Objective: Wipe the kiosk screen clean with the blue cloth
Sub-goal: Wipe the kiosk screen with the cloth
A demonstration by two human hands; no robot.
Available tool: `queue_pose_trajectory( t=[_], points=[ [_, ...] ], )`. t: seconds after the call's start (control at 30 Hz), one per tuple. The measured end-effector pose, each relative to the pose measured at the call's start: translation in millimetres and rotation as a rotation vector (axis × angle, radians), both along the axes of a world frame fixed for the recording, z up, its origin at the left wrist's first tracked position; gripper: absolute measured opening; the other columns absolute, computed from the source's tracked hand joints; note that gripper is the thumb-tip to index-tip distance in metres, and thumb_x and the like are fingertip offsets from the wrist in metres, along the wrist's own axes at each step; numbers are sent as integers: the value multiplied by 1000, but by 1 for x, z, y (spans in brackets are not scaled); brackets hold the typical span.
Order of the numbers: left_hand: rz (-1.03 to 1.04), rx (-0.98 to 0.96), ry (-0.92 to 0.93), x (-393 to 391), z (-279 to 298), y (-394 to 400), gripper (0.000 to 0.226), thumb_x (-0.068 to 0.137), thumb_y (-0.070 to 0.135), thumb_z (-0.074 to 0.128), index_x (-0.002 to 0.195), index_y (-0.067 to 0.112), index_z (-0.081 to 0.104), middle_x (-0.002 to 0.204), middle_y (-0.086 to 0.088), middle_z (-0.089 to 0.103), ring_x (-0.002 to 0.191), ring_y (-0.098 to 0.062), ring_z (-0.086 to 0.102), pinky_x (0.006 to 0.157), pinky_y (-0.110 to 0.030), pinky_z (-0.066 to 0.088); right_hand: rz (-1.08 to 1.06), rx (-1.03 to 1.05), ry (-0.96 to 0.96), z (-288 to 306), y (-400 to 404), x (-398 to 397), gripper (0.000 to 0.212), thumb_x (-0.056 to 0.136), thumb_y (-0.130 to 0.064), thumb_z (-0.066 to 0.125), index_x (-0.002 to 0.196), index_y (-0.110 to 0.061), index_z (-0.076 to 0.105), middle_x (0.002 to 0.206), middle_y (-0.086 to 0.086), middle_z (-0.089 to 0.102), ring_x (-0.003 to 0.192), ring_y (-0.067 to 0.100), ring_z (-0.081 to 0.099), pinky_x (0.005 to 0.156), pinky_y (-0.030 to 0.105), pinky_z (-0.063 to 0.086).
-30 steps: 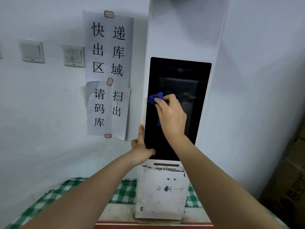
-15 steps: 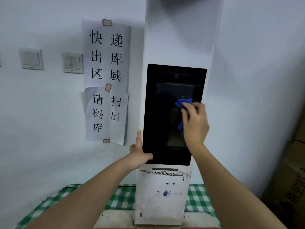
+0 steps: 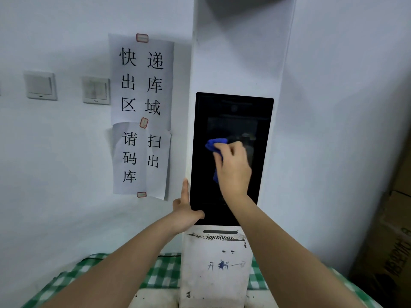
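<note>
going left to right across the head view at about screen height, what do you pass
single wall switch → double wall switch → paper signs → left hand at the kiosk screen edge → blue cloth → right hand → cardboard boxes

Screen (image 3: 231,114) bare above cloth (image 3: 215,144)

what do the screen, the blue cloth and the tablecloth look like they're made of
Screen: likely glass, glossy black, since it shows faint reflections.
Cloth: soft fabric, perhaps microfibre; it bunches into matte folds under the right hand.
Tablecloth: green and white check, woven fabric or printed plastic; the picture cannot settle which.
</note>
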State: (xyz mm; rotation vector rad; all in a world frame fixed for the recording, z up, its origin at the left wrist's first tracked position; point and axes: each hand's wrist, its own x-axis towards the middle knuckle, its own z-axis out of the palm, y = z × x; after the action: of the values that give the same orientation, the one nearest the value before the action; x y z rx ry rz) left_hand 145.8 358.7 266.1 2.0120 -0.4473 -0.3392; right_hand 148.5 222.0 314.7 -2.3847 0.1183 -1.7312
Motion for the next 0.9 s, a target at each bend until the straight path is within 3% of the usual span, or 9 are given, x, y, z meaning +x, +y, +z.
queue_pose_trajectory(
  t=[0.13,0.2,0.27,0.37,0.47,0.57,0.67,0.77,0.9],
  points=[
    [-3,11,11,1,1,-1,98,90,14,53,145,44,-23,150,-8,16,104,-18,45,74,-24,43,-63,-367,148,-7,-12,-1,38,73,-12,78,108,-14,62,92,4,55,79,19,54,43,22,30],
    [-9,22,6,1,1,0,98,90,15,53,145,43,-23,150,-8,16,99,-16,47,76,-24,45,-88,-367,125,-10,-30,-7,31,75,-13,76,103,-16,63,89,3,55,78,22,54,39,25,35],
    [-22,33,2,2,1,1,98,91,16,54,145,43,-23,151,-8,16,101,-17,46,87,-30,45,-77,-109,71,-10,-48,-19,23,82,-18,69,105,-20,63,93,3,54,84,23,55,48,31,44],
    [-30,33,2,2,2,1,98,91,16,54,145,43,-23,152,-7,16,107,-18,42,95,-33,42,-87,321,-61,-8,-65,-29,20,92,-23,59,112,-22,61,100,2,51,87,20,55,60,29,43],
    [-18,28,1,1,1,0,98,91,16,55,145,43,-23,150,-7,16,107,-18,42,100,-35,41,-104,459,-107,-11,-59,-26,22,93,-23,57,115,-21,60,102,1,50,83,18,55,60,26,41],
    [-9,23,-2,2,-1,0,99,90,16,54,145,43,-24,150,-7,16,107,-19,43,100,-35,42,-67,249,35,-24,-52,-28,22,92,-22,57,113,-22,61,101,2,51,86,20,54,62,31,45],
    [-1,24,-4,3,-1,-1,99,90,16,54,145,43,-23,150,-7,16,104,-20,45,97,-34,42,10,-51,333,-43,-58,-35,22,94,-24,53,114,-22,62,102,-3,51,89,15,46,61,22,34],
    [7,36,-9,3,-2,-2,99,90,16,55,145,43,-23,149,-8,17,103,-20,44,99,-36,42,-58,-236,240,-36,-72,-39,21,85,-17,66,106,-21,66,96,-1,54,84,19,52,55,24,37],
    [-4,47,3,2,-1,-2,98,90,16,54,145,44,-23,152,-7,16,107,-19,42,97,-35,42,-61,311,-8,-5,-73,-36,21,93,-23,58,113,-26,64,103,-2,54,87,16,54,63,26,38]
  ],
)
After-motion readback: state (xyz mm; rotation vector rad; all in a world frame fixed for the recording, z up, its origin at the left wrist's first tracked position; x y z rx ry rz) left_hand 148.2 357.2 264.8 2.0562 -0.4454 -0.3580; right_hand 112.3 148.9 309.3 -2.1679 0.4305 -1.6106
